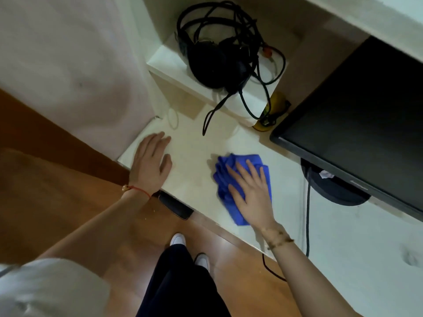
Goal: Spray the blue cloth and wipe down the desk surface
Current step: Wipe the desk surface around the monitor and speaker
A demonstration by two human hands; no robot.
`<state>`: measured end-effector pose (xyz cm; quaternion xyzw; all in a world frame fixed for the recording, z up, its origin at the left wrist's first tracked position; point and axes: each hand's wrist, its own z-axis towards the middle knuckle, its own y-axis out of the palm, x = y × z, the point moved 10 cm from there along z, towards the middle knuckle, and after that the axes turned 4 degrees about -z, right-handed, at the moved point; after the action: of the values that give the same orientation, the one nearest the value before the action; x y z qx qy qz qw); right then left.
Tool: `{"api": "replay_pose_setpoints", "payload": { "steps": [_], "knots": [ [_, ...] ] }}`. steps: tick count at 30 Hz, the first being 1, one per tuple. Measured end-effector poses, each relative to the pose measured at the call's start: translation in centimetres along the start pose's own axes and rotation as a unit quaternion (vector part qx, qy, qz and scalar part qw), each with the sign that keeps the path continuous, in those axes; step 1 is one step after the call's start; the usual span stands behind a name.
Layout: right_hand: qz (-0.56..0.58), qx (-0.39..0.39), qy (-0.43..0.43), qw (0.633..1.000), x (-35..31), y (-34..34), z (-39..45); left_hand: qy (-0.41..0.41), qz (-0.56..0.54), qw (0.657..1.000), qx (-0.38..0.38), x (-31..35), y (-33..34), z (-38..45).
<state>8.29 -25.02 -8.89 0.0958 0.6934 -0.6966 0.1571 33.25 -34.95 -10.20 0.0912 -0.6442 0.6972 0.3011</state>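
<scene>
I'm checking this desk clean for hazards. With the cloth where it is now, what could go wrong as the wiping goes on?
The right hand presses the blue cloth flat near the desk front edge, so a pull could drag it off. The black cable dangling from the headset could snag on a sweep. A wider stroke might bump the monitor.

A home study corner: pale desk (194, 156), dark monitor (366, 124) at two o'clock, tangled headset (217, 62) shelved at twelve.
</scene>
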Motion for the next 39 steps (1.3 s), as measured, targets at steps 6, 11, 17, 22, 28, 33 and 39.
{"api": "replay_pose_setpoints", "payload": {
  "steps": [6, 11, 17, 22, 28, 33, 39],
  "knots": [
    [-0.039, -0.019, -0.018, 0.999, -5.9, 2.8, 5.8, 0.000, -0.004, 1.000, 0.009, -0.9, 0.4, 0.1],
    [-0.006, -0.042, -0.111, 0.993, -4.7, 2.1, 0.1, 0.010, 0.005, 1.000, 0.019, -0.3, -0.1, 0.2],
    [-0.041, 0.013, 0.046, 0.998, -1.7, 1.4, 7.8, 0.046, 0.045, 0.998, 0.017, 0.5, -0.9, 1.5],
    [-0.035, -0.047, -0.110, 0.992, -7.0, 3.5, 2.7, 0.054, 0.035, 0.998, -0.017, -0.3, -0.4, 1.7],
    [-0.016, -0.012, -0.013, 1.000, 0.1, 0.6, 6.1, 0.047, 0.032, 0.998, -0.041, -0.3, 0.0, 2.0],
    [-0.030, -0.007, 0.020, 0.999, -5.3, 3.1, 12.0, 0.041, 0.010, 0.998, -0.046, -0.5, 0.1, 1.9],
    [0.005, -0.030, -0.029, 0.999, -6.8, 3.2, 4.7, 0.032, 0.023, 0.997, -0.062, -0.7, 0.1, 2.2]
  ]
}}
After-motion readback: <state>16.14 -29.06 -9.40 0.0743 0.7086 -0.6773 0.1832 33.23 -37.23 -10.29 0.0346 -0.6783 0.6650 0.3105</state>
